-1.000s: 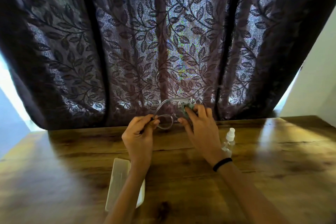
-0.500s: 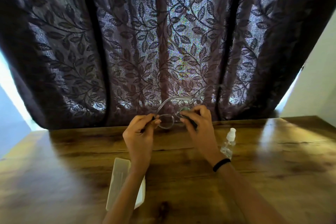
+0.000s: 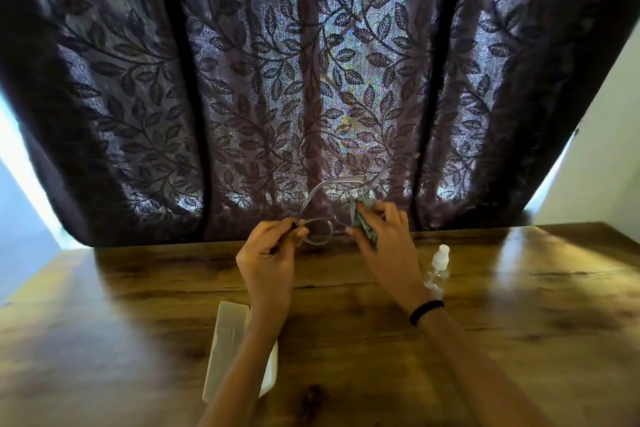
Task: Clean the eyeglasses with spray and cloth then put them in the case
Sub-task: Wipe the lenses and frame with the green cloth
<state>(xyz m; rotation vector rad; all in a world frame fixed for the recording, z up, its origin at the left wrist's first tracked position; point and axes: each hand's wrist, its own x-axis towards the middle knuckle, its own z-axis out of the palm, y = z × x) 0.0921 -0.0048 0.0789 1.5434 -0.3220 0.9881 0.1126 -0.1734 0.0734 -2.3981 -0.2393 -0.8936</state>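
Clear-framed eyeglasses (image 3: 320,230) are held up above the far edge of the wooden table, arms unfolded and pointing away. My left hand (image 3: 268,258) pinches the left end of the frame. My right hand (image 3: 382,241) grips a pale green cloth (image 3: 363,220) and presses it around the right lens, which the cloth hides. A small clear spray bottle (image 3: 438,267) with a white nozzle stands on the table just right of my right wrist. The open white glasses case (image 3: 227,350) lies near the front, partly under my left forearm.
The wooden table (image 3: 519,322) stretches wide on both sides of my arms. A dark leaf-patterned curtain (image 3: 311,62) hangs right behind the table's far edge. A white wall (image 3: 609,149) shows at the right.
My right hand has shifted along the right lens with the cloth, which now shows more between my fingers. The glasses sit slightly higher. My left hand has held still.
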